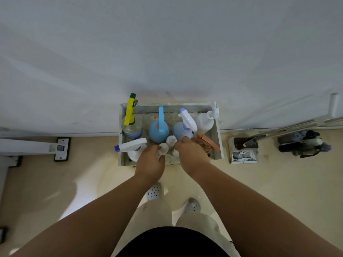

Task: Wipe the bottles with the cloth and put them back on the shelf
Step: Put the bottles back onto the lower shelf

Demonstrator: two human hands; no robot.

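Observation:
A grey open-topped shelf tray (216, 138) stands against the wall and holds several bottles. In the back row are a clear bottle with a yellow trigger (130, 125), a blue spray bottle (157, 131), a pale blue bottle with a white trigger (181, 131) and a white bottle (204, 123). At the front left, a white spray bottle (132, 146) leans over the rim. My left hand (150, 164) is closed around a small white bottle (164, 148). My right hand (193, 156) curls against an amber spray bottle (207, 144); another small white bottle (171, 140) stands between my hands. I see no cloth in either hand.
A white crumpled lining (172, 116) covers the tray floor. A mop head with a metal pole (245, 145) and dark brushes (304, 143) lie on the floor to the right. A white bracket (62, 148) sits to the left. My feet in white clogs (154, 191) stand just below the tray.

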